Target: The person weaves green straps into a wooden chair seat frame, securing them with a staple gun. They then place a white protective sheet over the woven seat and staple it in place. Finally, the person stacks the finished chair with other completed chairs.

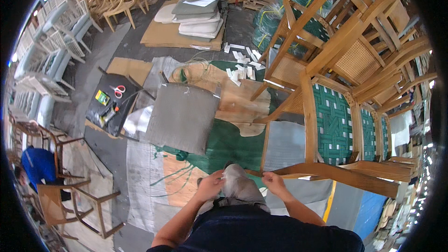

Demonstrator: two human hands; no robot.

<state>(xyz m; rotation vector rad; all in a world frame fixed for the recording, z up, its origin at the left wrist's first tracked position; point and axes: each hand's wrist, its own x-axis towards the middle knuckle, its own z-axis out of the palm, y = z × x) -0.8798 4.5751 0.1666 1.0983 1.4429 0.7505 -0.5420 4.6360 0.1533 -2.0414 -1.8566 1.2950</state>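
Observation:
My left hand (212, 185) is at the left side of my light-trousered knee (237, 182), its fingers curled; whatever it may hold is hidden. Right of the knee, my right hand (274, 183) has its fingers drawn together against the end of a curved wooden chair part (322, 170). Whether it grips the wood or something small cannot be made out. That part belongs to a wooden chair with a green woven-strap seat (332, 123), lying tipped at the right. Ahead of me is a grey seat cushion (183, 116), with green straps (182, 156) beside its near edge.
On a black seat (109, 105) at left are scissors (119, 91) and a yellow-green box (101, 96). White strips (240, 70) lie scattered ahead. Stacked cushions (198, 16) stand farther back. Wooden chairs (345, 60) crowd the right. A person in blue (39, 165) bends at far left.

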